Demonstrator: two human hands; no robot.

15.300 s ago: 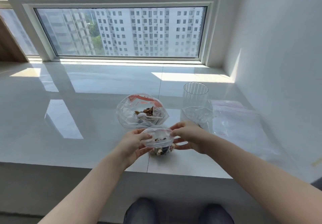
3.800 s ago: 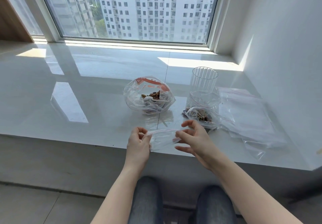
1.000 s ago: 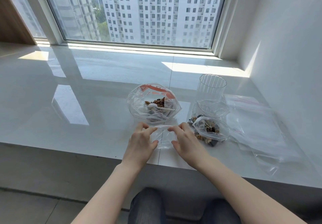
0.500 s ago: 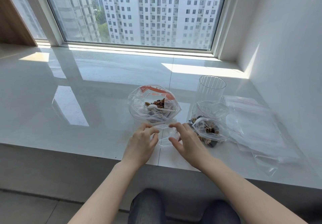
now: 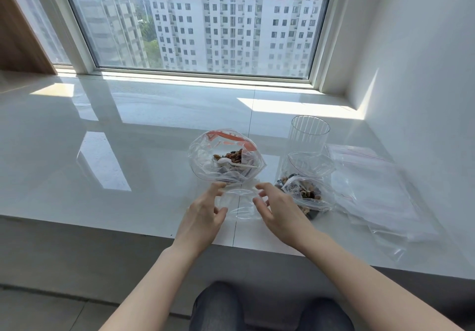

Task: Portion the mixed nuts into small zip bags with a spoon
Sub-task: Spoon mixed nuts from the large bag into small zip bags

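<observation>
A small empty zip bag [image 5: 240, 203] stands on the white sill with its mouth spread, just in front of the large clear bag of mixed nuts [image 5: 205, 166]. A white plastic spoon [image 5: 232, 163] lies inside the large bag on the nuts. My left hand [image 5: 204, 216] and my right hand [image 5: 279, 208] flank the small bag with fingers loosely spread, at most brushing its sides. A small bag filled with nuts [image 5: 307, 197] lies right of my right hand.
A ribbed clear glass [image 5: 308, 135] stands at the back right, with another clear bag [image 5: 312, 166] upright in front of it. A loose pile of empty zip bags [image 5: 372, 194] covers the sill near the right wall [image 5: 424, 73]. The sill's front edge [image 5: 102, 224] runs under my wrists.
The small empty bag went from being pinched flat between both hands to standing on the sill with its mouth open. My fingers have loosened and spread away from it.
</observation>
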